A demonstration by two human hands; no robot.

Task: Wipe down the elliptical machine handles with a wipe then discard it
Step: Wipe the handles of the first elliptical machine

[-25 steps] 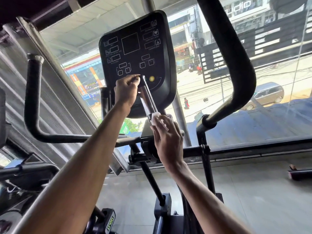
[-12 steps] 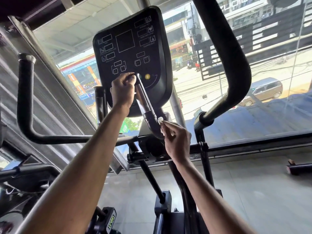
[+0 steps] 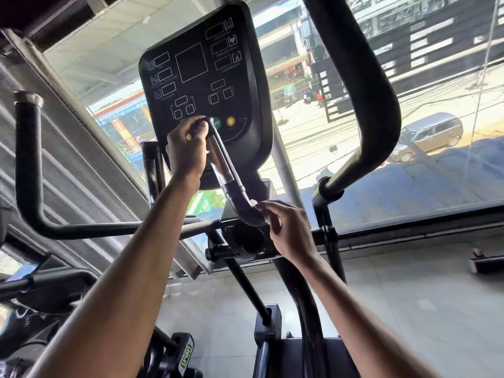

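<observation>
**Wipe at the inner handle's lower bend**

Centre-left of frame: left hand (image 3: 186, 151) is curled tight round the top end of the inner handle (image 3: 224, 166), in front of the console (image 3: 201, 75), likely to steady the bar. Just right of centre: right hand (image 3: 290, 231), fingers curled, pinches the wipe (image 3: 253, 203) against the handle's bend; only white scraps of it show. Upper right: swing handle (image 3: 362, 91), untouched.

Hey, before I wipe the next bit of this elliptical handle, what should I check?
1. Left hand grips the inner handle near its top: ok.
2. Right hand pinches the wipe against that handle's bend: ok.
3. Wipe clean enough: cannot tell, mostly hidden.
4. Large right handle wiped: cannot tell.
5. Bin in view for discarding: not ok, none visible.
</observation>
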